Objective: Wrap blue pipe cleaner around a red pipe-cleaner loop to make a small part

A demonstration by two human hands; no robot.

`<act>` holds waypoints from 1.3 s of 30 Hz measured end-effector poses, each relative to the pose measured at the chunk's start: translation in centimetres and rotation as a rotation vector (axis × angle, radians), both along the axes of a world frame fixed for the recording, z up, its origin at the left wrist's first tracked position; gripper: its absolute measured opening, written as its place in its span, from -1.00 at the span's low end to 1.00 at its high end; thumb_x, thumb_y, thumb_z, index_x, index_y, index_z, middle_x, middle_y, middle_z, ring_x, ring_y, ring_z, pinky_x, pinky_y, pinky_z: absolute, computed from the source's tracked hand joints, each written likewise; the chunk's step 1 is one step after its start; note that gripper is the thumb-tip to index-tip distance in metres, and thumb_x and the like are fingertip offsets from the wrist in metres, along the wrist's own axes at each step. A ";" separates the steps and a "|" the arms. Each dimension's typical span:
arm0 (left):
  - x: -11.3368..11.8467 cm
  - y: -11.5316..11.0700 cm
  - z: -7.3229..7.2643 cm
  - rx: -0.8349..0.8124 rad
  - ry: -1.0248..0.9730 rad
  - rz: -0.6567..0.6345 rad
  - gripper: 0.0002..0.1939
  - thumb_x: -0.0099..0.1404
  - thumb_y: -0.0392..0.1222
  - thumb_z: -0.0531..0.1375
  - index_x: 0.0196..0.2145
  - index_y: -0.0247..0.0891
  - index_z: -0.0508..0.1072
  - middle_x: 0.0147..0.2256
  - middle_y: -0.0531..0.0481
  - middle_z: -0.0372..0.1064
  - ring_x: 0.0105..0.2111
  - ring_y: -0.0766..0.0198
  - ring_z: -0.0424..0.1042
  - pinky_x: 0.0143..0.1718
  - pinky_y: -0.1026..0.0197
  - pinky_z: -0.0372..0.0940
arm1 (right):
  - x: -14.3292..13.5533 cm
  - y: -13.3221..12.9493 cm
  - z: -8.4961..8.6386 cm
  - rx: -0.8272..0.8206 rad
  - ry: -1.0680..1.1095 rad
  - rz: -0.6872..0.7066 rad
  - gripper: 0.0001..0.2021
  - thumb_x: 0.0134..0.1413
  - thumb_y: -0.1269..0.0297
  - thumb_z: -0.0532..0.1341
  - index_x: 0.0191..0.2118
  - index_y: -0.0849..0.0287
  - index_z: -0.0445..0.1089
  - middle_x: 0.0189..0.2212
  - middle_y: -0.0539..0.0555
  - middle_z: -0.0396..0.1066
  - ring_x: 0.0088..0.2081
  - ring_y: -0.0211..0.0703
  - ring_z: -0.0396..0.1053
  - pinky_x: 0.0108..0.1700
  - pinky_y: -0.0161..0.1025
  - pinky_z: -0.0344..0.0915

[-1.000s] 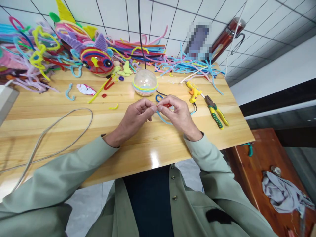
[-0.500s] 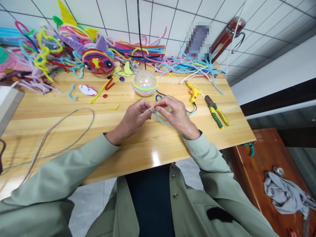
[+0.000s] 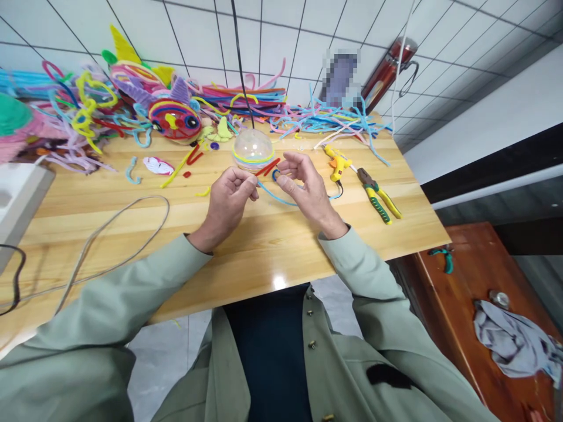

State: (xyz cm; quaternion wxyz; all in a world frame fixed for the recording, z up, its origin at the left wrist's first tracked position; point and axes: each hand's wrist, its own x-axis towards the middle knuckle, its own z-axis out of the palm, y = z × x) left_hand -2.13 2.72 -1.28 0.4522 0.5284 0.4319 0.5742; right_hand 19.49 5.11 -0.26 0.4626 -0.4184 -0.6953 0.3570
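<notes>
My left hand [image 3: 231, 196] is closed in a pinch on one end of a light blue pipe cleaner [image 3: 277, 200], which curves away to the right below my other hand. My right hand [image 3: 305, 186] is open, thumb and fingers apart, above the table. Red pipe cleaner pieces [image 3: 271, 166] lie just beyond the fingers, beside a clear ball [image 3: 254, 147] banded with yellow, blue and pink around its lower half. A dark blue pipe cleaner loop [image 3: 275, 175] shows partly near my right fingertips.
Right of my hands lie a yellow glue gun [image 3: 338, 164] and pliers [image 3: 377, 196]. Along the wall are heaped pipe cleaners [image 3: 246, 99] and a decorated red fish-like figure [image 3: 175, 120]. A grey cable [image 3: 92, 240] loops at left, near a white box [image 3: 26, 193].
My right hand has let go of the red pipe cleaner and opened, and the red pieces now lie by the ball. My hands have moved apart. The view has shifted slightly.
</notes>
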 end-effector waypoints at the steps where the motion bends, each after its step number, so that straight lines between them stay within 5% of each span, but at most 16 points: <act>1: 0.0 0.0 0.0 0.006 -0.015 0.012 -0.66 0.44 0.05 0.48 -0.29 -0.15 0.47 -0.47 0.08 0.51 -0.44 0.29 0.51 -0.29 0.24 0.42 | 0.0 -0.1 0.0 -0.018 0.019 0.019 -0.31 0.35 -0.39 0.41 0.33 -0.02 0.47 0.16 0.16 0.65 0.13 0.01 0.63 0.31 0.04 0.57; 8: 0.1 -0.6 0.3 -0.001 0.006 0.018 -0.63 0.40 0.11 0.51 -0.29 -0.15 0.49 -0.45 0.06 0.54 -0.41 0.27 0.52 -0.29 0.23 0.43 | -0.3 -0.9 0.7 -0.106 0.056 0.034 -0.41 0.37 -0.34 0.42 0.21 0.02 0.58 0.03 0.12 0.72 0.03 -0.03 0.66 0.22 0.01 0.56; 15: -0.2 -0.6 0.9 -0.054 -0.049 0.037 -0.56 0.38 0.20 0.53 -0.28 -0.17 0.52 -0.46 0.07 0.54 -0.44 0.29 0.51 -0.31 0.24 0.43 | -1.0 -1.9 0.4 -0.175 -0.116 0.104 -0.66 0.35 -0.08 0.48 -0.01 0.08 0.65 -0.10 0.11 0.75 -0.08 -0.01 0.67 0.08 -0.01 0.55; 21: -0.5 -0.3 1.1 -0.105 -0.024 -0.023 -0.58 0.36 0.21 0.53 -0.30 -0.18 0.58 -0.48 0.04 0.53 -0.47 0.28 0.47 -0.38 0.25 0.40 | -0.4 -1.2 0.2 -0.143 0.077 -0.030 -0.35 0.25 -0.31 0.53 0.26 -0.02 0.54 0.11 0.15 0.69 0.12 0.03 0.63 0.14 0.00 0.55; 29: -0.3 -0.1 0.3 -0.075 -0.009 -0.043 -0.60 0.36 0.19 0.50 -0.29 -0.17 0.56 -0.48 0.05 0.51 -0.48 0.29 0.43 -0.42 0.26 0.35 | -0.7 -0.8 0.7 -0.200 0.180 0.009 -0.50 0.30 -0.35 0.47 -0.08 0.02 0.64 -0.21 0.03 0.69 -0.20 -0.12 0.56 -0.07 -0.12 0.53; 39: 0.1 -0.4 0.3 0.041 0.037 0.019 -0.74 0.41 0.03 0.42 -0.29 -0.18 0.55 -0.45 0.07 0.48 -0.47 0.30 0.39 -0.38 0.25 0.36 | -1.0 -0.9 0.0 -0.270 0.092 0.050 -0.45 0.13 -0.36 0.57 -0.08 0.03 0.69 -0.25 0.01 0.63 -0.25 -0.12 0.46 -0.08 -0.11 0.45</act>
